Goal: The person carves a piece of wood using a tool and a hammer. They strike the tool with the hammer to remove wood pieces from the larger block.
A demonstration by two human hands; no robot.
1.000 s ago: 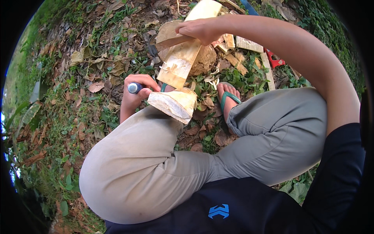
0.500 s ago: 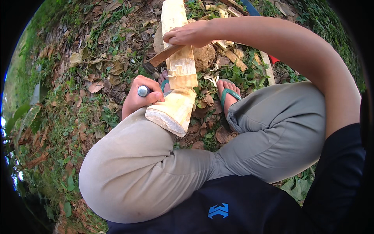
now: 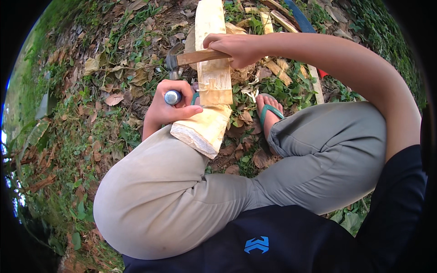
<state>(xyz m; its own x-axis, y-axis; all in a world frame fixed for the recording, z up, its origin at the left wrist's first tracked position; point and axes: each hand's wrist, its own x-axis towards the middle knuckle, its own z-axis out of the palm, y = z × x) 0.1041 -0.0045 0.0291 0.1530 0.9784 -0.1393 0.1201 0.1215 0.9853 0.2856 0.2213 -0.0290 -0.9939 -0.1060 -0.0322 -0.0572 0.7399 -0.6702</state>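
A long pale timber [image 3: 210, 20] runs away from me, its near end [image 3: 203, 131] resting by my left knee. Across it is a cut step with raised shavings. My left hand [image 3: 170, 102] is closed around the round, metal-capped handle of a chisel [image 3: 173, 97], at the timber's left side; the blade is hidden. Over the timber, my right hand [image 3: 241, 48] grips the wooden handle of a hammer [image 3: 198, 57]. The hammer's metal head points left, a little beyond the chisel's capped end and apart from it in the picture.
Split wood pieces [image 3: 278, 70] and a long strip [image 3: 315, 84] lie at the far right, near a blue object [image 3: 300, 16]. A stone-like lump [image 3: 243, 73] is beside the timber. My sandalled foot [image 3: 269, 111] is to its right. Dry leaves and low plants cover the ground.
The hammer has swung so its head now shows to the left of the timber, its handle more level. My right hand has shifted slightly right and down. The chisel stays in my left hand.
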